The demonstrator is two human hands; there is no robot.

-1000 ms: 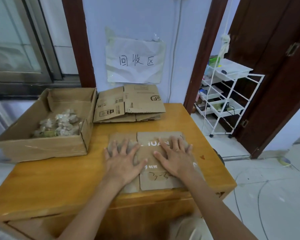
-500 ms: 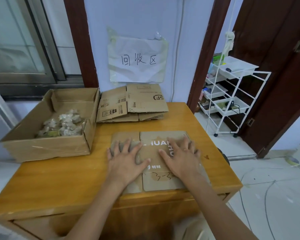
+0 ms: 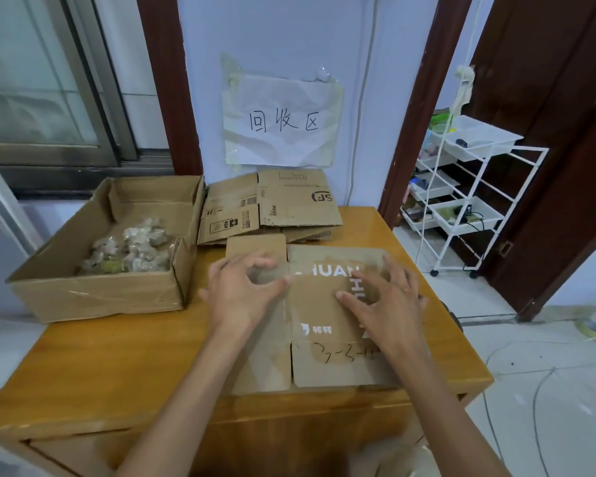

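Note:
A flattened brown cardboard box (image 3: 324, 315) with white print and handwritten numbers lies on the wooden table (image 3: 124, 366), near its front right. My left hand (image 3: 241, 294) is over the box's left panel with fingers arched and the thumb tip near the centre fold. My right hand (image 3: 382, 301) is over the right panel, fingers bent and spread, fingertips down on the cardboard. Neither hand holds anything; both are slightly blurred.
A stack of flattened boxes (image 3: 272, 204) lies against the wall under a paper sign (image 3: 283, 122). An open carton (image 3: 66, 290) with wrapped lumps stands at the table's left. A white wire trolley (image 3: 468, 194) stands by the doorway on the right.
Both hands went from lying flat on the cardboard to arched, with fingers bent. The flattened box has slid away from me, and its far edge now reaches the stack.

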